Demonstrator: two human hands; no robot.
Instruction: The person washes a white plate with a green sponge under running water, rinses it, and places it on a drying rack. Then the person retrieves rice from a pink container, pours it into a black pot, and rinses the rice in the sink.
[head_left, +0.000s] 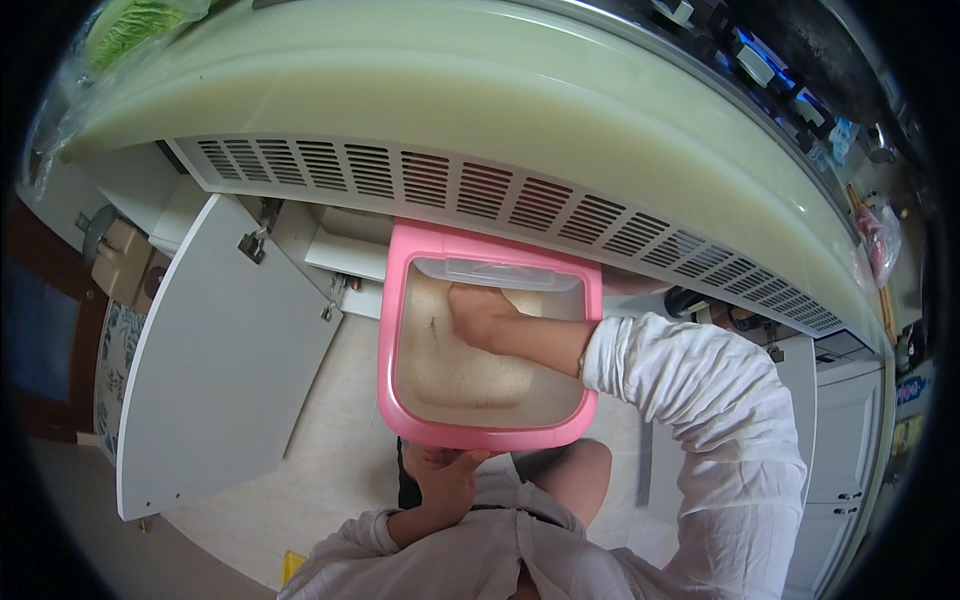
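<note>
A pink plastic storage bin (489, 438) juts out of a floor cabinet in front of me, with its top open. Pale grain that looks like rice (465, 379) covers its bottom. A clear plastic piece (499, 274) lies along the far side of the opening. My right hand (480, 315) reaches down inside the bin, bent at the wrist. Its fingers are hidden, so I cannot see whether they hold anything. At the near rim, my left hand (446, 480) grips the bin from below, thumb against the edge.
An open cabinet door (225, 360) stands to the left, another (780, 420) to the right. Above the bin run a vent grille (427, 178) and pale green countertop (450, 82). A gas stove (750, 67) and bagged leafy cabbage (131, 30) are on top. Dark bottles (682, 301) stand inside the cabinet.
</note>
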